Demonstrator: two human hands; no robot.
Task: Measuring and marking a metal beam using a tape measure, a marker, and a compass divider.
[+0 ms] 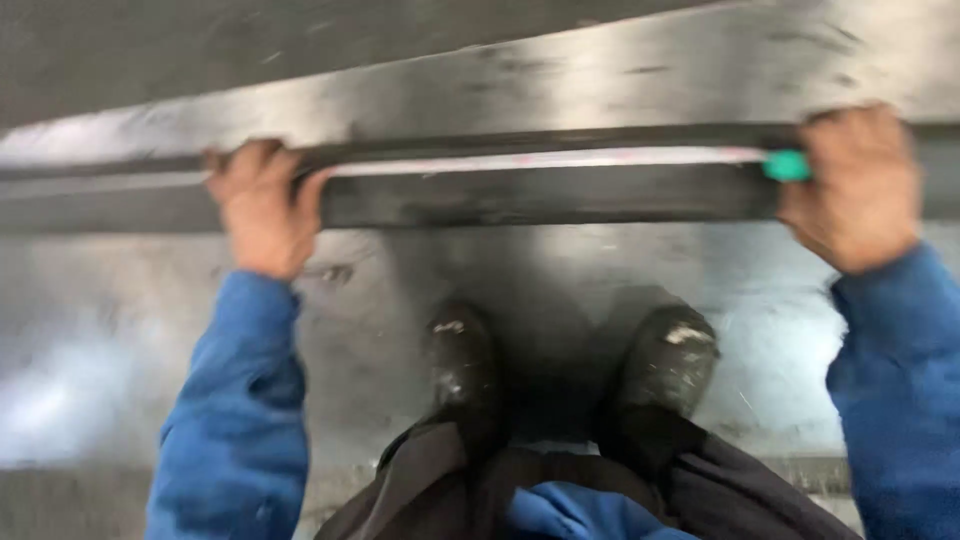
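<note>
Pale strip (530, 160), green-tipped, flat along dark beam (550, 195).

The long bar (540, 195) looks like dark, dull metal with a scuffed face, the pale strip (530, 160) along its top edge is smoother (its green end cap (787, 166) seems plastic), and the sleeves (240, 400) are blue cloth.
</note>
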